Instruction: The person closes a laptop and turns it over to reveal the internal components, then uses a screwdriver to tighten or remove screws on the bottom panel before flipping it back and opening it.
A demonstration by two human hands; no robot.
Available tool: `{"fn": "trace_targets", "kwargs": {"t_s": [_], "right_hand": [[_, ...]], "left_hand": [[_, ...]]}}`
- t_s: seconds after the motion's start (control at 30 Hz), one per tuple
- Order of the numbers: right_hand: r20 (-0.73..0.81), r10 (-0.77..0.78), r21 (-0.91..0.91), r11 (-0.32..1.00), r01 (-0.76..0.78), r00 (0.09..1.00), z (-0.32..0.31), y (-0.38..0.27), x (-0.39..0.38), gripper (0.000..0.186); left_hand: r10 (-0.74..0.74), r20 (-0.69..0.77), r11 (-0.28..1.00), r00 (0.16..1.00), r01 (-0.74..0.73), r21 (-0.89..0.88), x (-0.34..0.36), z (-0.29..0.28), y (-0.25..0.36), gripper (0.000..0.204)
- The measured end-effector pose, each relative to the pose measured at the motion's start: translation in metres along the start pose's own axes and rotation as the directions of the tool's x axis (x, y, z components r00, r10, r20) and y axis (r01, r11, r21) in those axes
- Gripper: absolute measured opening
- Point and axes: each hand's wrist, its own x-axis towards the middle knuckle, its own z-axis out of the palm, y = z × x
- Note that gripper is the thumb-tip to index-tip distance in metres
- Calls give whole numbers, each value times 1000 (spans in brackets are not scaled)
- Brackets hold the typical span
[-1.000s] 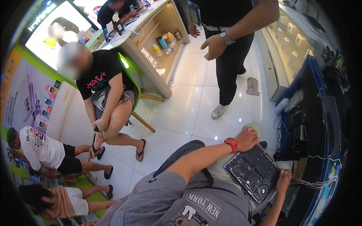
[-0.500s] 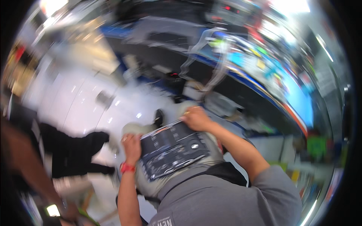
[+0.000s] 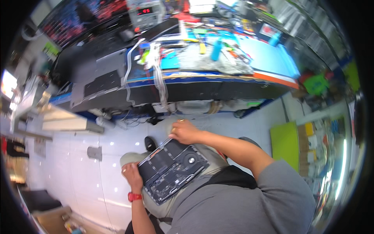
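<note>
An opened laptop base [image 3: 171, 167] lies tilted across my lap, its black battery packs, circuit board and a round fan exposed. My left hand [image 3: 132, 177], with a red watch on the wrist, is closed on the laptop's left edge. At the far corner, my right hand [image 3: 186, 132] grips the edge with curled fingers. The undersides of both hands' grips are hidden.
Ahead runs a workbench [image 3: 194, 87] with a grey laptop [image 3: 97, 82], white cables [image 3: 157, 74], a teal bottle [image 3: 217, 50], a blue mat [image 3: 269, 58] and a power supply [image 3: 146, 15]. A green panel [image 3: 284, 146] stands at right; shelves lie beyond.
My view has turned left, so the workbench now spans the front. The person in black at my left is out of view. Both hands still hold the laptop base on my lap.
</note>
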Motion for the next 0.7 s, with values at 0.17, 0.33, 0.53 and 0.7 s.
{"fn": "trace_targets", "kwargs": {"t_s": [0.17, 0.33, 0.53, 0.7], "right_hand": [[49, 89, 73, 993, -93, 995, -19, -19, -2, 26], [-18, 68, 23, 997, -67, 998, -9, -4, -23, 23], [-6, -44, 70, 997, 45, 999, 0, 11, -15, 25], [42, -59, 92, 994, 55, 997, 1, 16, 0, 24]], "left_hand": [[44, -57, 993, 997, -37, 109, -8, 6, -20, 33], [20, -42, 1000, 999, -21, -16, 0, 1, -1, 38], [-41, -141, 996, 989, 29, -81, -13, 6, 9, 47], [-163, -163, 982, 973, 144, -124, -24, -4, 9, 49]]}}
